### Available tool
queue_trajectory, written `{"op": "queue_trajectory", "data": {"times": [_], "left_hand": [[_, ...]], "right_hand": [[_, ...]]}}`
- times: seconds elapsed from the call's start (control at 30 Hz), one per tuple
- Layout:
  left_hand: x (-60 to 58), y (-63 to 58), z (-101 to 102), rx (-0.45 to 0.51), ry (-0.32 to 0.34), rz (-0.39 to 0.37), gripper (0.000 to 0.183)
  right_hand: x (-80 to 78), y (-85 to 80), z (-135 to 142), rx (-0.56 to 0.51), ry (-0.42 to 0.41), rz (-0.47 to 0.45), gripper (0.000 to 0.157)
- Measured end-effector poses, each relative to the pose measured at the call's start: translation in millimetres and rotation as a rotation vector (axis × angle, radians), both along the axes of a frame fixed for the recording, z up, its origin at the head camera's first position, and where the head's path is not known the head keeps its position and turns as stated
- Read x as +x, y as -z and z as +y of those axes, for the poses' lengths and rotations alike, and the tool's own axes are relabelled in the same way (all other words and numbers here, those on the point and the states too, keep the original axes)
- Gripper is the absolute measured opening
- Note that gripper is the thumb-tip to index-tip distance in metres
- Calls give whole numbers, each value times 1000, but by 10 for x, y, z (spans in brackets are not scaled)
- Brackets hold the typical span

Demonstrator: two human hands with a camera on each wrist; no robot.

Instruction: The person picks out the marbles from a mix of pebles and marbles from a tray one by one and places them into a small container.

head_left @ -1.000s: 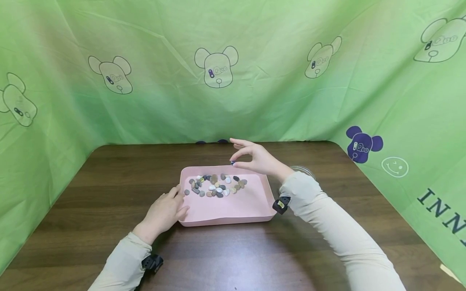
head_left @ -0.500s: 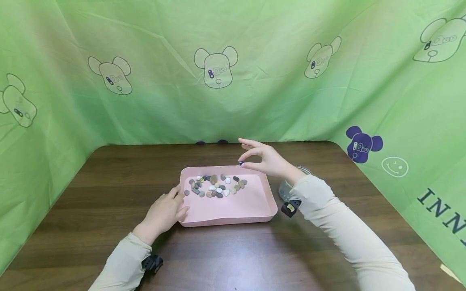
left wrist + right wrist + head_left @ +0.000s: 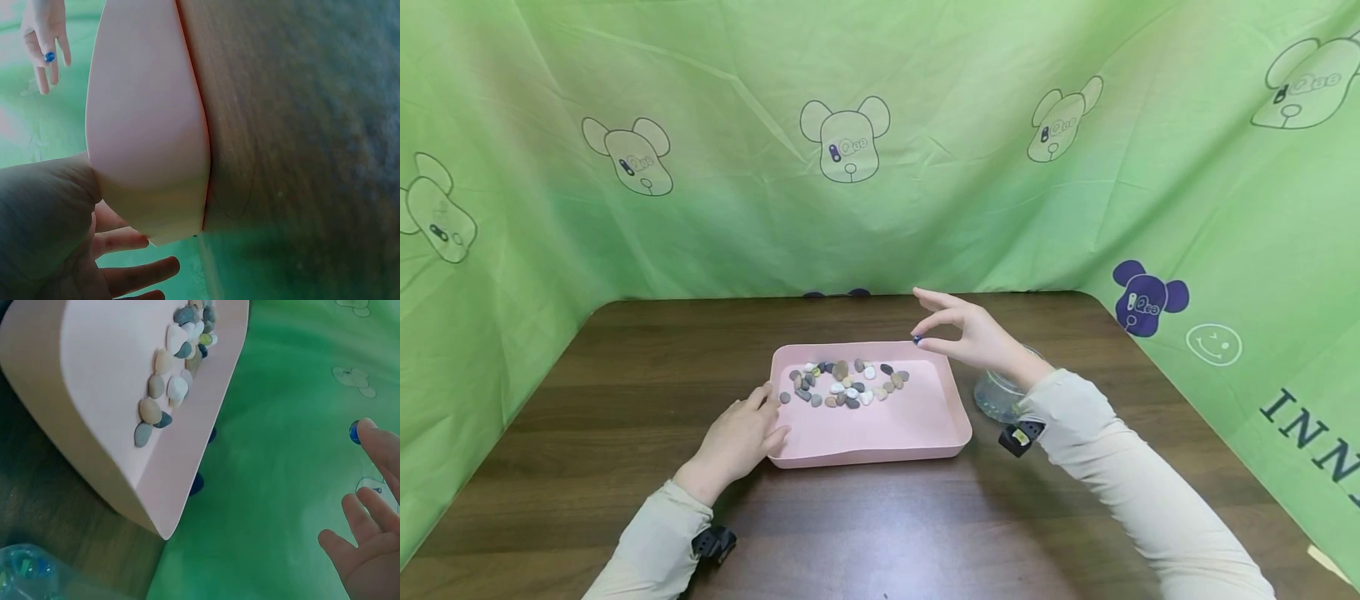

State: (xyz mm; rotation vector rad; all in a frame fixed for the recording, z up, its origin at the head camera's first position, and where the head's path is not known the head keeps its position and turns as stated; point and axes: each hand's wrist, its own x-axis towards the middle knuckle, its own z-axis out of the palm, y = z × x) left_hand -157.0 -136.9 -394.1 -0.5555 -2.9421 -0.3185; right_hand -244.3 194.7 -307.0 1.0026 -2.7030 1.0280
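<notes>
My right hand (image 3: 966, 333) pinches a small blue glass marble (image 3: 917, 340) between thumb and index finger, above the back right corner of a pink tray (image 3: 880, 437); its other fingers are spread. In the right wrist view the marble (image 3: 355, 432) shows at a fingertip. On the tray's left rim rests my left hand (image 3: 737, 442), its thumb over the edge and its fingers extended along the outside. Inside the tray, grey, white and tan pebbles (image 3: 852, 392) form a curved pattern, with a yellowish-green marble (image 3: 205, 339) among them.
Right of the tray stands a round clear glass container (image 3: 996, 400), partly hidden by my right wrist. Blue and green marbles (image 3: 28, 569) lie inside it. The brown wooden table (image 3: 625, 375) meets a green printed cloth (image 3: 955, 208) behind and at both sides.
My right hand has moved to the right with the blue marble, from over the tray's back rim toward its back right corner. More of the glass container shows. The left hand stays put.
</notes>
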Motion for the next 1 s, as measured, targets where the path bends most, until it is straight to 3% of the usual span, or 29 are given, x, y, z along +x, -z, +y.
{"op": "queue_trajectory", "data": {"times": [1.0], "left_hand": [[-10, 9, -6, -10, 11, 15, 44]], "right_hand": [[158, 89, 469, 3, 131, 29, 16]]}}
